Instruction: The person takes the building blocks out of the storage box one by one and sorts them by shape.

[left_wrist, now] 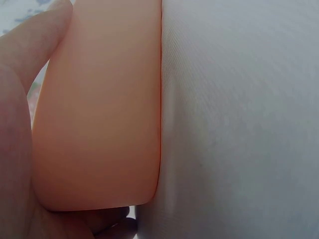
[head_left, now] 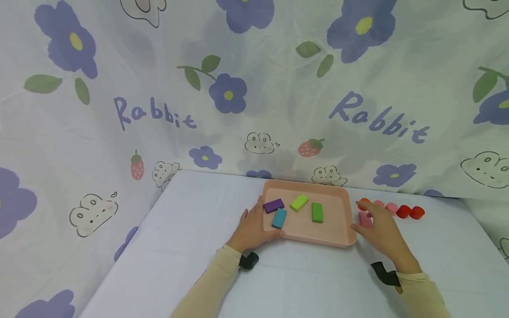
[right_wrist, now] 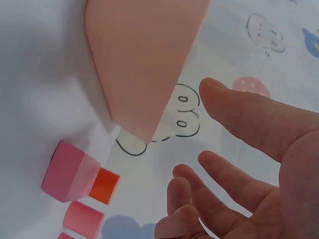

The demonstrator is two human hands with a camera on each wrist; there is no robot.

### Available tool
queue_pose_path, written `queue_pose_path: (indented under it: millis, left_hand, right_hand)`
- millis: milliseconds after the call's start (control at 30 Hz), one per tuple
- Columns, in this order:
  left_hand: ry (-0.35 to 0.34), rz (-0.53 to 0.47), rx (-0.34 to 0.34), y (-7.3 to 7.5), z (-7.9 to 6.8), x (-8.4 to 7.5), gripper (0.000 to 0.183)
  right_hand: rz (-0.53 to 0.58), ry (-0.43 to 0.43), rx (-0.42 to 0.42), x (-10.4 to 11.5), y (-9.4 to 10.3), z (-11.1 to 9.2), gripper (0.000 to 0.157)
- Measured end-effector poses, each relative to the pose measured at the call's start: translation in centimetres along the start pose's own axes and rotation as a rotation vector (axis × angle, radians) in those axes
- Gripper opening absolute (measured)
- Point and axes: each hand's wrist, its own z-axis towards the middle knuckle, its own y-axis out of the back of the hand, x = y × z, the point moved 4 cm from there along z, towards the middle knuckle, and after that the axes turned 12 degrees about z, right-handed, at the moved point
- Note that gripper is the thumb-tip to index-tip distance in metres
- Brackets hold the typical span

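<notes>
A shallow peach-coloured tray lies on the white table. My left hand grips its front left corner, the thumb along the front wall and the fingers along the left side; the left wrist view shows the thumb against the tray wall. Inside the tray lie a purple block, a blue block, a lime block and a green block. Beside the tray's right edge my right hand hovers, fingers spread and loosely bent, holding nothing, near a pink block.
Right of the tray runs a row of small pieces: an orange one, light pink ones and red ones. A patterned cloth hangs behind the table, and close to the tray's back edge.
</notes>
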Motion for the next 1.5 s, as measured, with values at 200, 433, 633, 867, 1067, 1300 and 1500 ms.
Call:
queue_pose_path:
  millis: [200, 433, 633, 867, 1067, 1300, 1500]
  left_hand:
    - [0.005, -0.022, -0.004, 0.1, -0.2, -0.2, 0.128]
    - [0.002, -0.021, -0.003, 0.3, -0.4, -0.3, 0.128]
    - [0.003, -0.015, -0.001, 0.2, -0.4, -0.2, 0.128]
    - [0.006, -0.005, 0.0, 0.2, -0.3, -0.1, 0.128]
    - [0.005, -0.007, 0.001, 0.2, -0.3, -0.1, 0.128]
    - [0.003, -0.006, -0.002, 0.2, -0.2, -0.2, 0.128]
    - [-0.002, -0.003, -0.006, 0.2, -0.1, -0.1, 0.128]
  right_hand:
    - [0.03, 0.011, 0.017, 0.6, -0.6, 0.1, 0.067]
    - [0.065, 0.114, -0.015, 1.6, -1.5, 0.6, 0.063]
    - [0.104, 0.106, -0.029, 2.4, -2.4, 0.8, 0.063]
    - [0.135, 0.004, 0.008, 2.8, -4.2, 1.5, 0.068]
    - [0.133, -0.02, 0.024, 3.2, -5.7, 2.1, 0.069]
    - [0.122, -0.025, 0.059, 3.2, -7.1, 2.8, 0.071]
    - [0.062, -0.028, 0.074, 2.9, -8.1, 3.3, 0.071]
